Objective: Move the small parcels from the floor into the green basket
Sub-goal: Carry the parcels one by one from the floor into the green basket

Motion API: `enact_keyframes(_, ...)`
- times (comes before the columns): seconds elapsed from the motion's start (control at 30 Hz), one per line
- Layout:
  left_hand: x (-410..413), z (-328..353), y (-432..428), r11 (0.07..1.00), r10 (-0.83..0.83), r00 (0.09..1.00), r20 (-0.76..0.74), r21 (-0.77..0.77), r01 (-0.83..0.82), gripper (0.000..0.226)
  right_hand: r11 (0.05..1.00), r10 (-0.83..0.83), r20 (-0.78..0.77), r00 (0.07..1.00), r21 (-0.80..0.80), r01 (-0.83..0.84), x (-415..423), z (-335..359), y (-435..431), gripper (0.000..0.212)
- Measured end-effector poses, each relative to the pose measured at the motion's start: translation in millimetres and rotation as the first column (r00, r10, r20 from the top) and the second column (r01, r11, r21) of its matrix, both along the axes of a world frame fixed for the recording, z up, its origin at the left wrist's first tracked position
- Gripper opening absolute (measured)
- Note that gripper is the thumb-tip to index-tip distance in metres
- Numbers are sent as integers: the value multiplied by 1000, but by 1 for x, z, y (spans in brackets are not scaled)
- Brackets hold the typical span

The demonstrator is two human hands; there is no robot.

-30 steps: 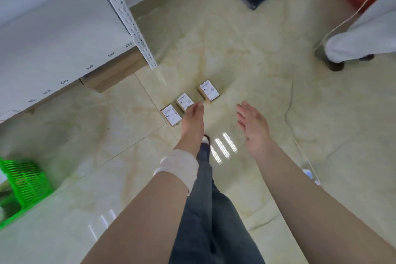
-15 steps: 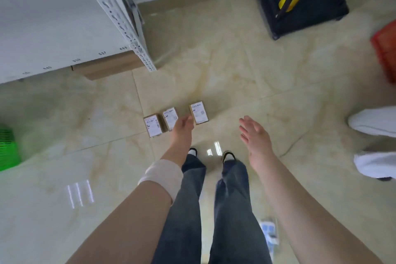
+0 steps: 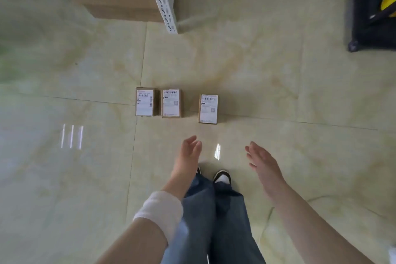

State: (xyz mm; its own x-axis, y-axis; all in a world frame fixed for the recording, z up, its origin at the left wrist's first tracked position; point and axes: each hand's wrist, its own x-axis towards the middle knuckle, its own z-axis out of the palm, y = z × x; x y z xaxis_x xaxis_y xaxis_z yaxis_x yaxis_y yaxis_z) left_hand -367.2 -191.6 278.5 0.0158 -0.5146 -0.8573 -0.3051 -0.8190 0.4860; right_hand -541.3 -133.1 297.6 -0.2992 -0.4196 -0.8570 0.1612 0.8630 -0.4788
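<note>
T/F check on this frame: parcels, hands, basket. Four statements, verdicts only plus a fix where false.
1. Three small brown cardboard parcels with white labels lie on the tiled floor: left parcel, middle parcel, right parcel. True.
2. The left hand grips a parcel. False: it is open and empty, short of the parcels.
3. The right hand is open and empty. True.
4. The green basket stands beside the parcels. False: no basket is in view.

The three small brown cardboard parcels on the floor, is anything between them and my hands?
Nothing visible. Bare glossy tile separates the open left hand and right hand from the left, middle and right white-labelled parcels. The green basket is out of view.
</note>
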Motion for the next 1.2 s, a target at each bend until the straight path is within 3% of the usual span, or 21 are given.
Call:
enact_keyframes(0.17, -8, -176, -18, 998, -44, 999, -22, 46, 45, 53, 996, 83, -2, 997, 24, -82, 8, -182, -25, 55)
enact_keyframes(0.33, -14, -304, -67, 986, -53, 999, 14, -159, 54, 60, 983, 114, -114, 987, -128, -129, 25, -319, -79, 49)
enact_keyframes(0.43, -15, -344, -84, 960, -17, 999, -32, -281, 7, 56, 958, 88, -212, 973, -249, -141, 31, -377, -94, 76)
enact_keyframes(0.47, -16, -352, -87, 953, 4, 997, -72, -300, -25, 54, 949, 63, -222, 973, -290, -127, 32, -388, -96, 76)
enact_keyframes(0.53, -20, -364, -87, 940, 49, 982, -184, -322, -108, 50, 905, -10, -198, 980, -419, -76, 35, -396, -102, 49)
enact_keyframes(0.63, -24, -374, -85, 930, 83, 933, -350, -310, -199, 55, 846, -77, -20, 997, -531, 55, 38, -404, -105, 19)
enact_keyframes(0.73, -24, -366, -80, 927, 107, 905, -412, -287, -240, 64, 858, -71, 99, 993, -501, 111, 38, -393, -103, 29)
enact_keyframes(0.87, -21, -305, -72, 936, 93, 906, -413, -275, -221, 53, 894, -108, 135, 985, -421, 156, 40, -336, -96, 44)
enact_keyframes(1.2, 15, 9, -30, 933, 191, 894, -405, -209, -294, 49, 914, -110, 82, 990, -384, 134, 80, -26, -52, 44)
